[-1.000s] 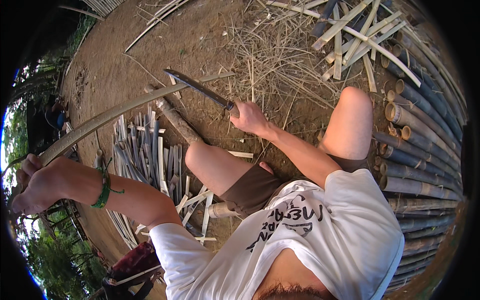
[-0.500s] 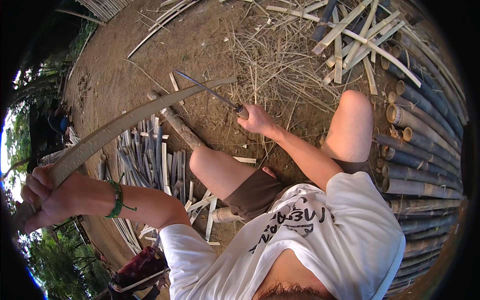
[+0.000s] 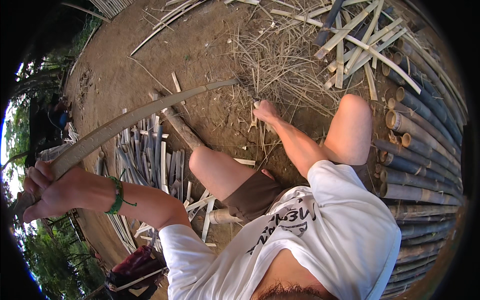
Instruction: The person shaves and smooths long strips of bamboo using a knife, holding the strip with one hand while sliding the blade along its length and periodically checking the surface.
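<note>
Bare brown earth fills the upper middle of the frame, strewn with dry bamboo shavings and split offcuts; we note a stack of round bamboo poles (image 3: 425, 150) along the right edge and a bundle of cut bamboo slats (image 3: 150, 155) lying left of centre. Against the pictures from a second and half a second ago, we record two changes. The left hand (image 3: 55, 192) now sits lower and nearer the left rim than a second ago, and the long bamboo strip (image 3: 145, 114) it holds lies flatter, its far tip reaching toward the upper centre of the frame. The right hand (image 3: 265, 111) has dropped from its raised position; the long dark blade that stood clear above it earlier is now almost wholly hidden, with only a stub showing at the fist. We judge that a cutting stroke along the strip's far end has just been completed or is bottoming out there. The left hand's fingers are wrapped tight around the strip's near end. The right hand is clenched round the tool handle. The strip itself appears as one long, thin, pale grey-green piece, gently bowed, running from lower left to upper centre above the slats and a thicker pole (image 3: 182, 127) on the ground.
</note>
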### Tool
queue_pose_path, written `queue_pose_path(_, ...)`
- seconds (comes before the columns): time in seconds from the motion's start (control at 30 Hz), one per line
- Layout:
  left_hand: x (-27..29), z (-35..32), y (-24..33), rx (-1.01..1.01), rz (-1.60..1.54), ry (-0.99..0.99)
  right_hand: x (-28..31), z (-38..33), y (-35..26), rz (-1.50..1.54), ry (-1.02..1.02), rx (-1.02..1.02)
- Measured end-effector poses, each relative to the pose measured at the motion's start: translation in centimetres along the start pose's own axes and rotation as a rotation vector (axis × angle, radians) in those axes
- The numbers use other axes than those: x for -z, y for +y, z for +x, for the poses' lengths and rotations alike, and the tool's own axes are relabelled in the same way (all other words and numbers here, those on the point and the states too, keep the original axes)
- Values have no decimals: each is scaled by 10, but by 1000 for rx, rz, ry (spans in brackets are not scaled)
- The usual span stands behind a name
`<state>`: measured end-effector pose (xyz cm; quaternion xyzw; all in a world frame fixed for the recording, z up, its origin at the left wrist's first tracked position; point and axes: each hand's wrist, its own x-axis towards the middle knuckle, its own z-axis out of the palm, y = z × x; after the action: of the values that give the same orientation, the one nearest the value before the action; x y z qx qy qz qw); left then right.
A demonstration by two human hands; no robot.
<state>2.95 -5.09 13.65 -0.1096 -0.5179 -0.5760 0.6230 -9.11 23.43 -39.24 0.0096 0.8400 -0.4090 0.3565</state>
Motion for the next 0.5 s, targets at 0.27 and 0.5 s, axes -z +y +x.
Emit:
queue_pose_path(0.27, 23, 9, 8, 96, -135, -114, 0, -2, 5, -31, 33, 256)
queue_pose_path(0.5, 28, 9, 8, 1, -20, -130, -3, -22, -20, -40, 53, 303)
